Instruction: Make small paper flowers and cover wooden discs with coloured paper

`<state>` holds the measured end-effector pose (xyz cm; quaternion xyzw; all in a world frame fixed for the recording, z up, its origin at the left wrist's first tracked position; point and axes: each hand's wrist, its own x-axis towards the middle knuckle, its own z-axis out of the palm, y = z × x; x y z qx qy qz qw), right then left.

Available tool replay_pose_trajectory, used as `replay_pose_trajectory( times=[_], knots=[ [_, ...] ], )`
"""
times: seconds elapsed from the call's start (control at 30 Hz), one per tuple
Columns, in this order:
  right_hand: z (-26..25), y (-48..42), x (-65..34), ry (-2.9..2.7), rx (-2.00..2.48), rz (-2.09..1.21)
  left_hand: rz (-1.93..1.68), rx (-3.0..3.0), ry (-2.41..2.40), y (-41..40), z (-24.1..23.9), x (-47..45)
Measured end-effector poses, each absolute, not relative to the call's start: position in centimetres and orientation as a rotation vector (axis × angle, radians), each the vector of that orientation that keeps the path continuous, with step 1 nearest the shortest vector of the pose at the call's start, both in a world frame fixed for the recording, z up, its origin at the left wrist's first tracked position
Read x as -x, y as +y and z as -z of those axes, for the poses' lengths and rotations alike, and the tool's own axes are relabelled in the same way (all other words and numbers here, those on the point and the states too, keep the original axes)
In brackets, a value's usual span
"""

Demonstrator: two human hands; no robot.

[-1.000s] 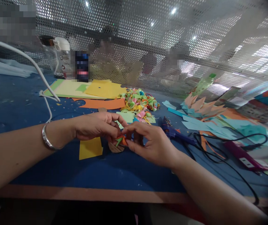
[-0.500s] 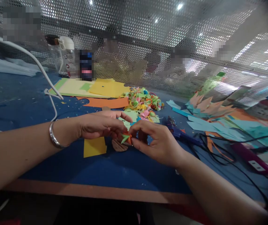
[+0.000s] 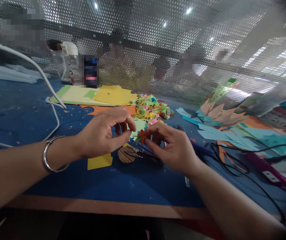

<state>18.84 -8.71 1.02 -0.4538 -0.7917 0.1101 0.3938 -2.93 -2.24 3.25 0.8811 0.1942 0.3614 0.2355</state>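
My right hand pinches a small folded orange and green paper flower between thumb and fingertips. My left hand is beside it on the left, apart from the flower. Its fingers are curled, with thumb and index tips brought together; whether something tiny is between them is not clear. Below the hands lie a round wooden disc and a pair of scissors, their blades over the disc. A yellow paper piece lies under my left wrist.
Behind the hands is a heap of small coloured paper pieces, beside paper sheets. At right lie a blue glue gun, black cables, a purple power strip and blue paper strips. Bottles stand by the perforated screen.
My left hand has drawn back leftward and up from the paper flower. The right hand keeps the flower and has lifted it slightly. The scissors and more of the wooden disc now show.
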Motion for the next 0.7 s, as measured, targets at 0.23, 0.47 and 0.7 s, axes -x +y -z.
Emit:
replay_pose_trajectory(
  times=[0.23, 0.47, 0.7],
  knots=[
    [-1.12, -8.65, -18.80, -1.996, 1.157, -0.300, -1.008, -2.557, 0.439, -2.34, -3.08, 2.84],
    [-0.95, -8.54, -18.88, -1.997, 1.142, -0.287, -1.007, -2.614, 0.420, -2.24, -2.85, 2.91],
    [-1.08, -8.61, -18.91, -1.996, 1.146, -0.288, -0.995, -2.626, 0.464, -2.29, -2.89, 2.82]
  ],
)
